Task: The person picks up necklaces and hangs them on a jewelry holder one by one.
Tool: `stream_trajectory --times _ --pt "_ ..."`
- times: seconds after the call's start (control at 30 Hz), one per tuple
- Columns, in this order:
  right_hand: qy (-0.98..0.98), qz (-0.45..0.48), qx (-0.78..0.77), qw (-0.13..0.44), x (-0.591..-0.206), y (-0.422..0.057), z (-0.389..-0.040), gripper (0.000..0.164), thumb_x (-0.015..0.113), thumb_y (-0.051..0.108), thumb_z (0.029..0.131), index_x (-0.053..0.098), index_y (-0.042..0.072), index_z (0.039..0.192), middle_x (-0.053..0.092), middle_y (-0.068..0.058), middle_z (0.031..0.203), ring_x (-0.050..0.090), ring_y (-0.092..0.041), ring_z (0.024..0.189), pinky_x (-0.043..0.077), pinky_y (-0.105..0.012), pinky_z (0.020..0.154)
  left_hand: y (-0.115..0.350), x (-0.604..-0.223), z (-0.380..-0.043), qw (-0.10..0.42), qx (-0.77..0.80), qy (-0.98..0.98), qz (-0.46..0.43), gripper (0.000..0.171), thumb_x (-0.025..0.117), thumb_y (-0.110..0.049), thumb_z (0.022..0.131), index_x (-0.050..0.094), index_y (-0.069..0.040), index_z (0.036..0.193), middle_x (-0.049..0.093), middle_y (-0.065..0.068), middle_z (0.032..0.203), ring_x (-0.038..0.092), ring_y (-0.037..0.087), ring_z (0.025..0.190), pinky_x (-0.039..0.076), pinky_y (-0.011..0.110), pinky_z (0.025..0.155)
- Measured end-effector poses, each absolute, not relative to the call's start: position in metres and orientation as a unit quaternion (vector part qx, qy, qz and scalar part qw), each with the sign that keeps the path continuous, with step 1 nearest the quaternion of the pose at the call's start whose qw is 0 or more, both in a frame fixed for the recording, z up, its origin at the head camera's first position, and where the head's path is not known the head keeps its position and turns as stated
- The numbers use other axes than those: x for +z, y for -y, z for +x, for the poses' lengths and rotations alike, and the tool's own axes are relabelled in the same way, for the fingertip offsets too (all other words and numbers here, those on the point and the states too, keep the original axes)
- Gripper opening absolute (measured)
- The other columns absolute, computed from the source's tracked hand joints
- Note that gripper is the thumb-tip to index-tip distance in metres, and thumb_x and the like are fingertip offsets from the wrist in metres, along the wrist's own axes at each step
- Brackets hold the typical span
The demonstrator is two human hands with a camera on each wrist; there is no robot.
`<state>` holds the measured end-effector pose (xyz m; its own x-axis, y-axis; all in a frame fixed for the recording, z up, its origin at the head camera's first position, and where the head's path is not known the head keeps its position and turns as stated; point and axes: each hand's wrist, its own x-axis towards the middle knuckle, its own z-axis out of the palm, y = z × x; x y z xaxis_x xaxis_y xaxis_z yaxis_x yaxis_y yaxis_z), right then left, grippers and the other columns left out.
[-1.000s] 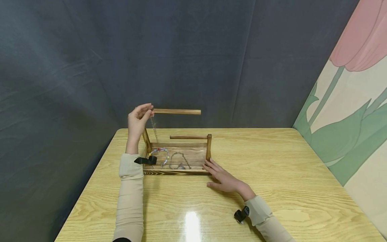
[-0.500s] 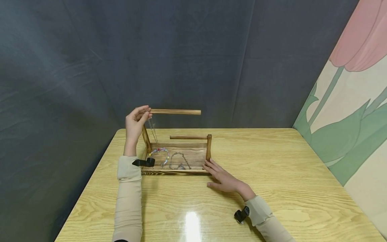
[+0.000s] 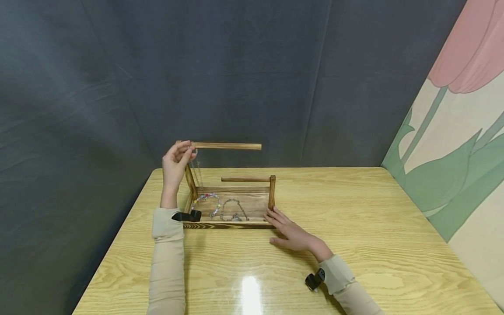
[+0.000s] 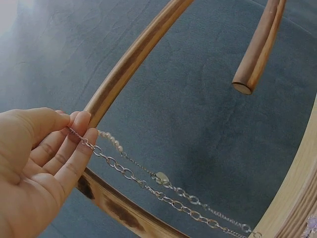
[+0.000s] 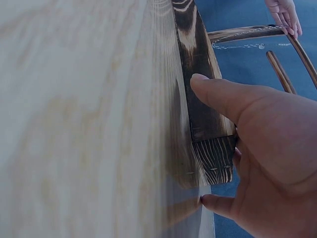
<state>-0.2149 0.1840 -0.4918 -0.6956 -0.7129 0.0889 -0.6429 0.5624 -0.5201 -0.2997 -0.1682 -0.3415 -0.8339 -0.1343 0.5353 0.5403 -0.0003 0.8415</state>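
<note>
My left hand (image 3: 176,162) pinches a silver chain bracelet (image 4: 166,194) by its end, at the left end of the upper bar (image 3: 226,145) of a wooden jewellery stand (image 3: 236,225). The bracelet hangs in two strands, with small pearly beads along one of them. Fingers of my right hand (image 3: 290,234) lie almost straight against the stand's front right corner. In the right wrist view the thumb (image 5: 215,91) lies over the dark front board and the little finger (image 5: 218,204) reaches the table; the other fingers are mostly hidden behind the corner.
In the stand's tray lie a colourful beaded bracelet (image 3: 218,202) and a metal chain bracelet (image 3: 235,200). A lower bar (image 3: 245,179) juts left from the right post (image 3: 272,191). The stand sits on a pale wooden table (image 3: 354,210), before a dark curtain (image 3: 252,78).
My left hand has shifted slightly left and down at the end of the upper bar, carrying the bracelet along. The right hand has kept its place.
</note>
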Motion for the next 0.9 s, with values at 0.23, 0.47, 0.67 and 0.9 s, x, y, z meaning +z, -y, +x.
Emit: stream_trajectory --times 0.23,0.47,0.67,0.9 --pt "-0.883 -0.385 -0.26 0.066 -0.493 -0.185 -0.215 0.07 0.056 0.027 0.094 0.018 0.005 0.148 0.007 -0.017 0.155 0.0 -0.036 0.142 0.022 -0.058 0.108 0.169 -0.349 -0.297 0.239 -0.688 0.669 -0.15 0.031 0.054 0.005 0.09 0.051 0.013 0.12 0.058 0.032 0.105 0.066 0.015 0.078 0.055 0.024 0.076" --pt "-0.883 -0.383 -0.264 0.068 -0.492 -0.185 -0.216 0.07 0.056 0.027 0.094 0.018 0.005 0.148 0.007 -0.017 0.155 -0.001 -0.035 0.142 0.021 -0.058 0.109 0.17 -0.354 -0.298 0.231 -0.669 0.691 -0.145 0.032 0.054 0.002 0.091 0.051 0.01 0.122 0.057 0.033 0.111 0.066 0.024 0.088 0.053 0.032 0.082" --pt "-0.883 -0.383 -0.263 0.068 -0.493 -0.184 -0.217 0.07 0.056 0.027 0.094 0.018 0.005 0.148 0.008 -0.017 0.155 -0.001 -0.036 0.142 0.022 -0.058 0.108 0.17 -0.356 -0.296 0.237 -0.665 0.693 -0.146 0.032 0.054 0.004 0.09 0.051 0.012 0.121 0.056 0.034 0.113 0.064 0.027 0.094 0.053 0.028 0.083" --pt "-0.883 -0.385 -0.262 0.064 -0.494 -0.185 -0.217 0.07 0.056 0.027 0.094 0.018 0.005 0.148 0.008 -0.018 0.154 0.0 -0.036 0.142 0.022 -0.058 0.108 0.17 -0.359 -0.297 0.248 -0.661 0.691 -0.156 0.03 0.055 0.004 0.09 0.052 0.014 0.118 0.056 0.035 0.112 0.064 0.015 0.091 0.051 0.016 0.078"
